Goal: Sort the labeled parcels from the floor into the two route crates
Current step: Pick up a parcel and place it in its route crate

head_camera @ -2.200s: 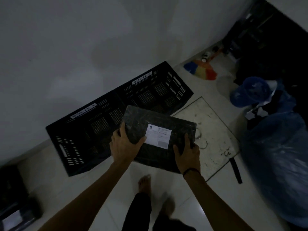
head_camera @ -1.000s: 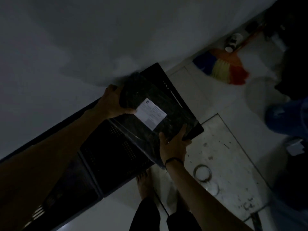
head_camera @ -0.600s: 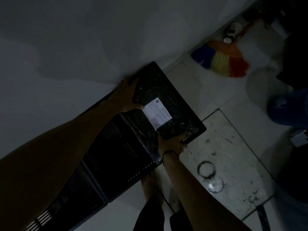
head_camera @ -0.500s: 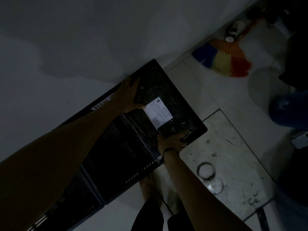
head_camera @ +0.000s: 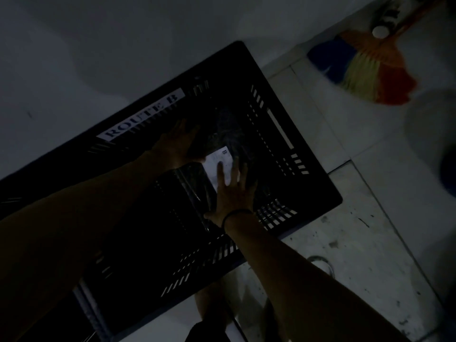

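Note:
A black slatted crate (head_camera: 318, 191) marked ROUTE B stands against the wall. Inside it lies a black plastic-wrapped parcel (head_camera: 222, 134) with a white label (head_camera: 217, 161) bearing the letter B. My right hand (head_camera: 233, 191) lies flat on the parcel with fingers spread, partly over the label. My left hand (head_camera: 177, 141) touches the parcel's far left edge with straight fingers. The scene is very dark. A second black crate (head_camera: 81, 299) adjoins on the lower left, mostly behind my left arm.
A broom head (head_camera: 365, 72) with blue, yellow and red bristles lies on the tiled floor at the upper right, near a small bottle (head_camera: 387, 18). A stained floor panel (head_camera: 357, 255) with a metal ring (head_camera: 320, 262) is to the right of the crate. My bare feet (head_camera: 209, 302) stand by the crate's near wall.
The parcel has gone down from the crate's rim to the inside of the crate. My right hand left its near edge and now lies flat on top. The camera moved closer.

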`<state>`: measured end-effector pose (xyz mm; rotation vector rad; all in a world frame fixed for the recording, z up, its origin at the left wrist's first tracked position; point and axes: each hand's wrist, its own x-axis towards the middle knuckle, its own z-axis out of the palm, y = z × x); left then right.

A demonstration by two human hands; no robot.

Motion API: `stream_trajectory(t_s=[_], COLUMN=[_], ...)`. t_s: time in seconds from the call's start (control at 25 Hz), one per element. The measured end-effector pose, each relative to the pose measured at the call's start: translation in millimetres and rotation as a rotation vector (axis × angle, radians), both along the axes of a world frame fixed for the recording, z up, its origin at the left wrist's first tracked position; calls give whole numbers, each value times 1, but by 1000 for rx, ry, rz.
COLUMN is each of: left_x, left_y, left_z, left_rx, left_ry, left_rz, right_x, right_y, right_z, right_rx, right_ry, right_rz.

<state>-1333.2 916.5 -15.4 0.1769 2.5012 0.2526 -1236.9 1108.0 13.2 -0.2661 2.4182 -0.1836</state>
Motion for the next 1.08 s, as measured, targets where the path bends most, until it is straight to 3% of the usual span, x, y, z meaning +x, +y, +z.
stream_trajectory(t_s=[0.08,0.12,0.16,0.24,0.28,0.44,0.52,0.64,0.72,0.76,0.84,0.88,1.08], left_x=[32,52,69,90,94,85,79,77,84,90,98,99,102], left_y=[-2,3,10,29,40,66,74,78,72,67,56,51,36], left_z=[-4,-3,-4,-12,-14,-11,-9,-16,-18,-18,-19,-22,3], left_rx=[23,35,81,320,418,622,747,607,299,157,21,9,-41], left_ry=[266,356,320,-3,-157,-201,-214,-258,-144,15,227,233,86], left_rz=[154,365,663,1281,1474,1618,1583,1443,1118,873,378,226,57], right_x=[8,10,10,6,2,-18,-24,-24,-22,-22,-23,-24,-21], right_y=[-6,-6,-4,5,11,36,46,51,48,48,49,50,59], right_z=[-16,-20,-21,-21,-18,-10,-11,-17,-20,-20,-21,-21,3], right_rx=[9,13,15,8,7,-21,-11,40,52,58,79,91,127], right_ry=[58,36,1,-40,-47,-26,4,-7,-9,-17,-25,-26,-88], right_rz=[140,157,150,141,153,221,239,192,183,188,203,216,273])
